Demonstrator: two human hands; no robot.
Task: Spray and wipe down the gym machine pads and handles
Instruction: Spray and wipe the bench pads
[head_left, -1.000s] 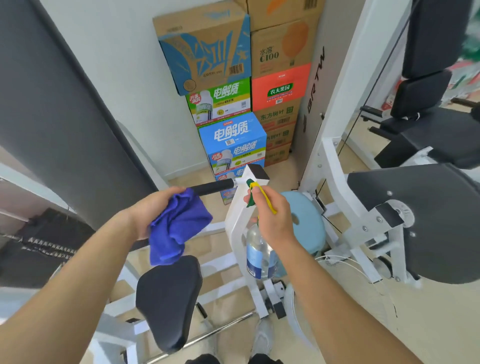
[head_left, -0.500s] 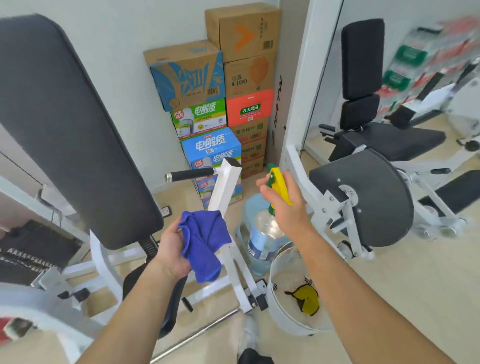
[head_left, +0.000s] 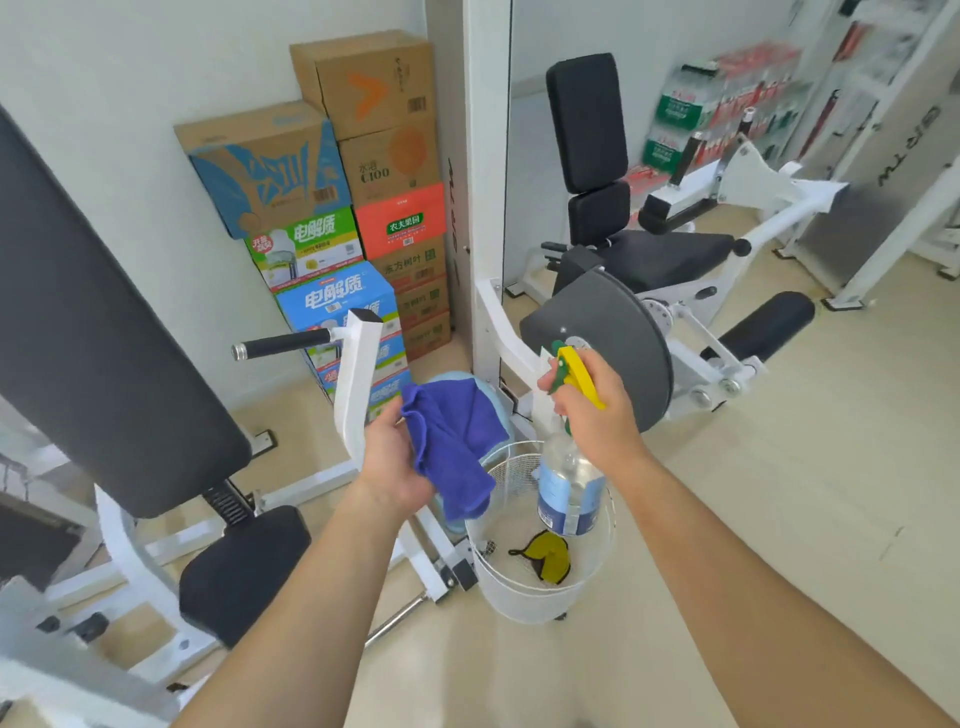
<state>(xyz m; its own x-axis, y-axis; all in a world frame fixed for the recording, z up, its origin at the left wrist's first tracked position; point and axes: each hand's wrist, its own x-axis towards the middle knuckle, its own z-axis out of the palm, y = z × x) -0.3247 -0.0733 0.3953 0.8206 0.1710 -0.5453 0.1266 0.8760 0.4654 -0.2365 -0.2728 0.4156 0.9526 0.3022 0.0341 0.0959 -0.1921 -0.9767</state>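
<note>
Head view: the black back pad (head_left: 104, 322) fills the left edge, and bare floor (head_left: 779, 493) lies open to the right. Stacked cartons (head_left: 363, 208) close off the far corner. The seat pad (head_left: 244, 566) sits low left, with a white wire basket (head_left: 519, 597) beside it under the hands. The black handle grip (head_left: 283, 344) juts leftward, untouched. The left hand (head_left: 389, 457) grips a blue cloth (head_left: 452, 441); the right hand (head_left: 597, 410) holds the spray bottle (head_left: 569, 483) above the basket.

I count one left hand (head_left: 395, 462) and one right hand (head_left: 597, 410); one blue cloth (head_left: 452, 441); one spray bottle (head_left: 569, 493); one white mesh basket (head_left: 519, 597) containing one yellow item (head_left: 550, 558); one black handle (head_left: 280, 344); two near pads, the back pad (head_left: 104, 312) and seat pad (head_left: 244, 566). Cartons (head_left: 363, 182): two columns, exact number indeterminable.
</note>
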